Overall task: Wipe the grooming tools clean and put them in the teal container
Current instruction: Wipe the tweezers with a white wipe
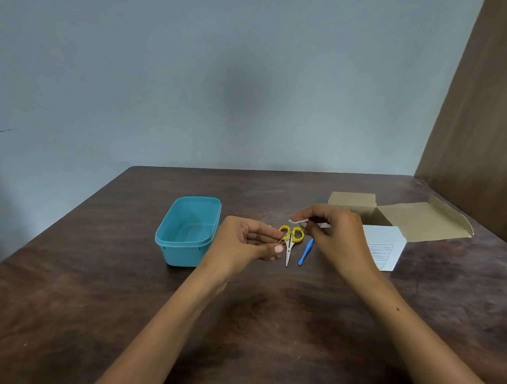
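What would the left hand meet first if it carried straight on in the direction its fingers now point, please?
Probably the yellow-handled scissors: the left hand points right, its fingertips already beside them. It pinches a thin tool that crosses the handles, and height above the table is unclear.

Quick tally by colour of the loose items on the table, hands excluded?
Teal: 1, the container
Yellow-handled: 1, scissors
Blue: 1, small plastic tool
Brown: 1, open cardboard box
White: 2, printed paper and a small wipe in the right hand
Total: 6
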A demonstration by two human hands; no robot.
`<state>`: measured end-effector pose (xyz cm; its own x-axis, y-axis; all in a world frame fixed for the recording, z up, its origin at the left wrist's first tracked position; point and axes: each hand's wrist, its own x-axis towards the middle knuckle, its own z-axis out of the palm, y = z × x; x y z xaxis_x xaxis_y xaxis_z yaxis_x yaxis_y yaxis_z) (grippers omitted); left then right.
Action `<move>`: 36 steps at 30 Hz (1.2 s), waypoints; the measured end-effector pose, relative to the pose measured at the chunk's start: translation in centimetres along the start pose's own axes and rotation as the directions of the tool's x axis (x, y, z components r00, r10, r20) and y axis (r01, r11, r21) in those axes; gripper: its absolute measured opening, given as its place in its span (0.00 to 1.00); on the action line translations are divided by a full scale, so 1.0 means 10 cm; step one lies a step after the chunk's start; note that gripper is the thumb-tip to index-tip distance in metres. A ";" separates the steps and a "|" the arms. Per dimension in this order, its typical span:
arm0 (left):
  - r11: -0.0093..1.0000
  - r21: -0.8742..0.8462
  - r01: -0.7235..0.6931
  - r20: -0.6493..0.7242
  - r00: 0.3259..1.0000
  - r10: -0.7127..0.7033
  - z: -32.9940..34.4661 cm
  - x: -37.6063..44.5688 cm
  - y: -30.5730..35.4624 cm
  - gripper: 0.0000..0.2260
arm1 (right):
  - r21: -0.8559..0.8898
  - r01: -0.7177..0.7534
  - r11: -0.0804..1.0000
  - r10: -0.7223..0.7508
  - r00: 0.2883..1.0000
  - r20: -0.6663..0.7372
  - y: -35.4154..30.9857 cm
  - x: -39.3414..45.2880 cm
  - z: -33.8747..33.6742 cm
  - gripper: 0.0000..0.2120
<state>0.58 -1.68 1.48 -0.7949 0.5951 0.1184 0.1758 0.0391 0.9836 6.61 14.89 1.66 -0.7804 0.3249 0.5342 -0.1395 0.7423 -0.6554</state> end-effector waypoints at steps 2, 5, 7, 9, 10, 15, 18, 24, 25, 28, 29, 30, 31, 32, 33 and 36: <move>1.000 0.003 0.001 -0.009 1.000 -0.001 -0.01 0.00 -0.01 0.08 | -0.052 0.061 0.997 -0.064 0.996 -0.056 -0.01 -0.02 0.01 0.12; 0.999 0.042 -0.006 -0.027 1.000 0.007 0.00 0.00 -0.01 0.06 | -0.138 0.232 0.963 -0.247 0.964 -0.103 -0.02 -0.04 -0.01 0.12; 0.997 0.070 -0.011 -0.047 0.999 0.015 0.00 0.01 -0.01 0.05 | -0.227 0.301 0.926 -0.317 0.948 -0.035 -0.05 -0.06 -0.01 0.12; 0.995 0.100 -0.022 -0.070 0.997 0.029 0.01 0.01 -0.02 0.04 | -0.297 0.337 0.893 -0.330 0.941 0.077 -0.07 -0.07 0.00 0.11; 0.992 0.124 -0.030 -0.081 0.996 0.041 0.01 0.01 -0.03 0.04 | -0.314 0.353 0.881 -0.331 0.935 0.125 -0.08 -0.08 0.01 0.10; 0.977 0.201 -0.068 -0.117 0.989 0.093 0.00 0.03 -0.05 0.06 | -0.309 0.377 0.873 -0.318 0.921 0.227 -0.10 -0.09 0.00 0.09; 0.971 0.225 -0.077 -0.136 0.985 0.109 0.00 0.04 -0.06 0.08 | -0.258 0.361 0.896 -0.308 0.925 0.225 -0.09 -0.08 -0.03 0.08; 0.930 0.344 -0.126 -0.116 0.978 0.175 0.01 0.02 -0.05 0.09 | -0.276 0.363 0.890 -0.279 0.912 0.301 -0.03 -0.03 -0.04 0.05; 0.921 0.364 -0.137 -0.112 0.975 0.189 0.02 0.01 -0.04 0.10 | -0.283 0.361 0.889 -0.267 0.909 0.321 -0.01 -0.02 -0.03 0.06; 0.894 0.425 -0.145 -0.109 0.972 0.210 0.03 0.01 -0.04 0.13 | -0.308 0.374 0.875 -0.253 0.894 0.369 0.02 -0.03 0.01 0.08; 0.890 0.430 -0.149 -0.104 0.972 0.213 0.03 0.01 -0.03 0.13 | -0.316 0.380 0.870 -0.253 0.892 0.374 0.02 -0.03 0.03 0.07; 0.890 0.428 -0.155 -0.098 0.971 0.216 0.02 0.01 -0.03 0.13 | -0.329 0.382 0.864 -0.252 0.892 0.376 0.03 -0.03 0.03 0.07; 0.892 0.422 -0.159 -0.094 0.971 0.218 0.02 0.01 -0.03 0.13 | -0.346 0.385 0.856 -0.249 0.892 0.377 0.03 -0.03 0.04 0.06; 0.896 0.414 -0.160 -0.093 0.972 0.216 0.01 0.01 -0.03 0.12 | -0.362 0.389 0.847 -0.245 0.891 0.383 0.04 -0.02 0.03 0.06; 0.901 0.404 -0.158 -0.092 0.973 0.212 0.00 0.01 -0.02 0.12 | -0.374 0.393 0.840 -0.240 0.888 0.392 0.05 -0.02 0.03 0.06; 0.915 0.373 -0.153 -0.080 0.977 0.196 -0.04 0.02 0.00 0.11 | -0.373 0.400 0.837 -0.231 0.877 0.421 0.07 0.00 0.00 0.05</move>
<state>0.17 -1.85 1.57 -0.7890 0.5249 0.3193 0.4989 0.2441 0.8315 6.51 15.45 1.18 -0.9088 -0.1335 0.3953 -0.2017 0.9699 -0.1361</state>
